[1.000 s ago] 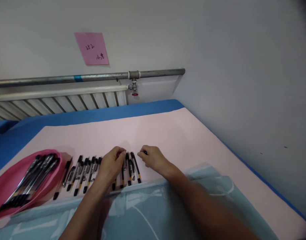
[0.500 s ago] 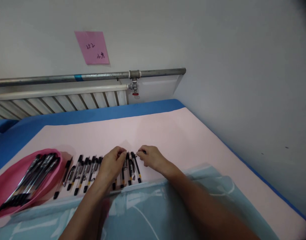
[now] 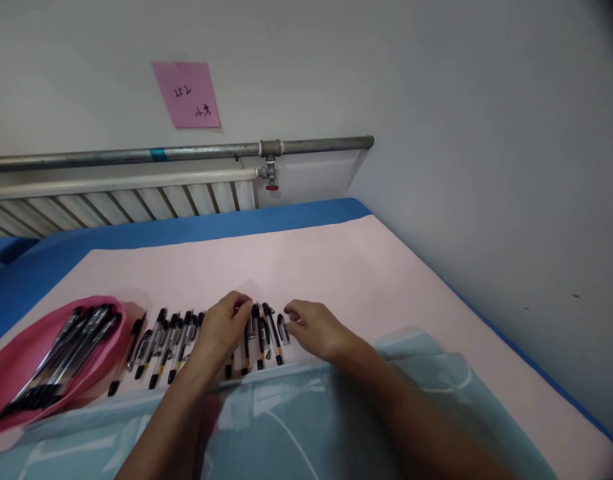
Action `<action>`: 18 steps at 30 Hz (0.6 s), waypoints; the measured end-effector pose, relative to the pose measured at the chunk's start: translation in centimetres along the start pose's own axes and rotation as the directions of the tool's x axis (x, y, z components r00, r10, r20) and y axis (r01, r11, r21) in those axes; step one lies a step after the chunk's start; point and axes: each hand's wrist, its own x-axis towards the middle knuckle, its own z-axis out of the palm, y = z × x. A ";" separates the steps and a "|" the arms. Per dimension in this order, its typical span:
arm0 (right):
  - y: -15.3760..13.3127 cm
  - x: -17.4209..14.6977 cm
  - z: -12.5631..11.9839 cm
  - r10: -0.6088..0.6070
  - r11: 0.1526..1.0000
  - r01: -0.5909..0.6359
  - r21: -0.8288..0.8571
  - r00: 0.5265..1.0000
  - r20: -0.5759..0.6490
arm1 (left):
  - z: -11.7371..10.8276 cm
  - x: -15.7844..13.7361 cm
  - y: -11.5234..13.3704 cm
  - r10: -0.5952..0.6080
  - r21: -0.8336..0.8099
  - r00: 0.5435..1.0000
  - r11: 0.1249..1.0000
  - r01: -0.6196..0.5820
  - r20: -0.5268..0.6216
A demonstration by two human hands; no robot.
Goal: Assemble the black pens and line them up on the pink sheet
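A row of pens (image 3: 270, 328) with black ends and clear barrels lies on the pink sheet, with loose clear-and-black pen caps between them. My left hand (image 3: 226, 321) is over the middle of the row, its thumb and fingers pinched together by the pen tops; whatever it may hold is hidden. Several pens are partly covered by it. To the right, my right hand (image 3: 313, 327) has its thumb and forefinger apart with nothing between them. A pen cap (image 3: 283, 329) lies just left of its fingertips, beside the rightmost pen.
A pink basket (image 3: 119, 347) holding several pens stands at the left. Light blue fabric (image 3: 286, 413) lies along the near side. Behind the blue edge (image 3: 306, 210) are a radiator (image 3: 196, 200) and a metal pipe (image 3: 211, 152). A wall (image 3: 511, 187) rises on the right.
My right hand has let go of a pen cap, which now lies right of the last pen, and has drawn slightly to the right. My left hand has hardly moved.
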 end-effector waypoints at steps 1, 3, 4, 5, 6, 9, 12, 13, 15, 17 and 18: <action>0.1 0.0 0.1 -0.005 1.000 0.005 -0.012 1.000 -0.001 | -0.1 0.1 -0.2 -0.002 -0.017 1.000 1.000 0.002 -0.004; 0.2 0.0 0.5 -0.016 1.000 0.016 -0.015 1.000 -0.001 | -0.3 0.4 -0.8 -0.007 -0.054 1.000 0.999 0.006 -0.014; 0.3 0.0 0.7 -0.019 1.000 0.019 -0.008 1.000 0.001 | -0.4 0.6 -1.1 -0.010 -0.073 1.000 0.997 0.008 -0.024; 0.2 0.1 0.8 -0.024 1.000 0.024 0.001 1.000 0.004 | -0.5 0.8 -1.4 -0.013 -0.093 0.999 0.996 0.010 -0.037; 0.1 0.1 0.8 -0.032 0.999 0.032 0.010 0.999 0.007 | -0.7 1.0 -1.8 -0.016 -0.112 0.998 0.994 0.009 -0.055; -0.6 0.1 0.4 -0.055 0.998 0.053 0.041 0.998 0.031 | -1.7 1.5 -2.7 -0.008 -0.119 0.989 0.993 -0.010 -0.151; -1.2 0.1 -0.3 0.040 0.997 -0.041 0.062 0.999 0.013 | -4.2 1.6 -3.7 0.015 0.065 0.956 0.998 0.004 -0.292; -1.2 0.3 -0.5 0.066 0.994 -0.066 0.082 0.998 0.004 | -5.2 1.6 -4.2 0.004 0.117 0.935 0.992 0.040 -0.354; -0.9 0.6 -0.7 0.116 0.985 -0.113 0.132 0.993 -0.015 | -7.5 1.3 -5.3 -0.027 0.207 0.877 0.968 0.143 -0.479; -0.7 0.9 -0.6 0.126 0.979 -0.125 0.158 0.992 0.009 | -9.6 0.7 -6.6 -0.066 0.257 0.812 0.931 0.259 -0.580; -0.5 1.0 -0.6 0.109 0.982 -0.108 0.153 0.994 0.002 | -10.4 0.4 -7.3 -0.088 0.273 0.783 0.908 0.317 -0.616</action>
